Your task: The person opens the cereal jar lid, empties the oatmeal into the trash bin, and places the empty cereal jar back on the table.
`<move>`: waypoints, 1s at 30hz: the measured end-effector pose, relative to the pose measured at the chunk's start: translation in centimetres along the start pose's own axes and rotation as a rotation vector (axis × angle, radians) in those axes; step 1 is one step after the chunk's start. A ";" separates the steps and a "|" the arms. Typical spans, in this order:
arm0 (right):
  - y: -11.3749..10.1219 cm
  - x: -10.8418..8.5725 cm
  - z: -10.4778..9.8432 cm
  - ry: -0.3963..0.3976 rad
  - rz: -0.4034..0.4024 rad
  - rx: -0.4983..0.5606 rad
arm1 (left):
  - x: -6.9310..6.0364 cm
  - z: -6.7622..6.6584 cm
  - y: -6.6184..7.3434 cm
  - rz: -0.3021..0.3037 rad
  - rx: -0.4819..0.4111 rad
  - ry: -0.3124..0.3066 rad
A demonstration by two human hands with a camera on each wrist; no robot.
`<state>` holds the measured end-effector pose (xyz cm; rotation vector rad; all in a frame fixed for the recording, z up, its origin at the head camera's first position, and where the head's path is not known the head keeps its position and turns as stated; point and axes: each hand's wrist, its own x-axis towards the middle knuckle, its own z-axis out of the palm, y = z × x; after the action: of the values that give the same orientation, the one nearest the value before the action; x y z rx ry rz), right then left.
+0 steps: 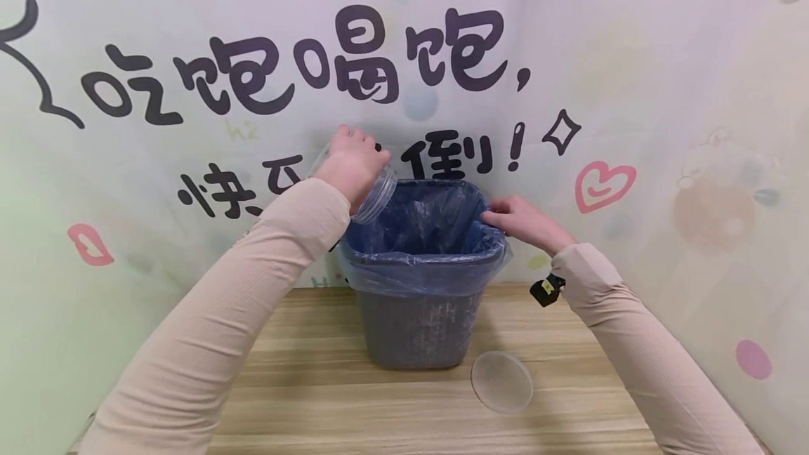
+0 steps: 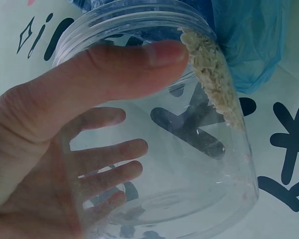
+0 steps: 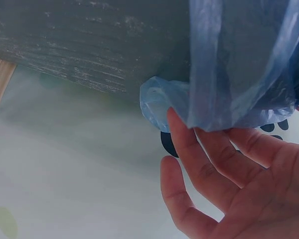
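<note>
My left hand (image 1: 350,163) grips a clear plastic jar (image 1: 380,195), tilted with its mouth toward the dark waste bin (image 1: 417,332). In the left wrist view, the thumb lies across the jar near its threaded neck and the other fingers go round the far side. Pale flakes (image 2: 212,74), like oats, lie along the jar's lower wall near the mouth. A blue bin bag (image 1: 423,278) lines the bin and folds over its rim. At the bin's right side, my right hand (image 1: 529,222) holds the bagged rim, thumb on top and fingers outside beneath the fold.
A round translucent lid (image 1: 502,381) lies on the wood-grain table (image 1: 303,385), in front of the bin and to its right. Close behind the bin stands a pale wall (image 1: 663,90) with large dark lettering and small coloured drawings.
</note>
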<state>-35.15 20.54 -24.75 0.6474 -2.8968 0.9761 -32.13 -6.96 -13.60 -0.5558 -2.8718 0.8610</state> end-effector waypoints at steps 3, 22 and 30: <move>0.1 0.0 0.1 0.003 0.005 0.006 | 0.0 0.0 0.0 0.003 0.004 -0.004; 0.2 0.1 0.1 0.002 0.019 0.049 | 0.6 -0.1 0.2 0.001 0.026 -0.019; 0.2 0.0 0.1 -0.004 0.020 0.063 | 0.5 -0.1 0.2 0.004 0.022 -0.018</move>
<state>-35.24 20.56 -24.95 0.6251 -2.8923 1.0732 -32.49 -6.62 -13.66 -0.5550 -2.8744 0.9016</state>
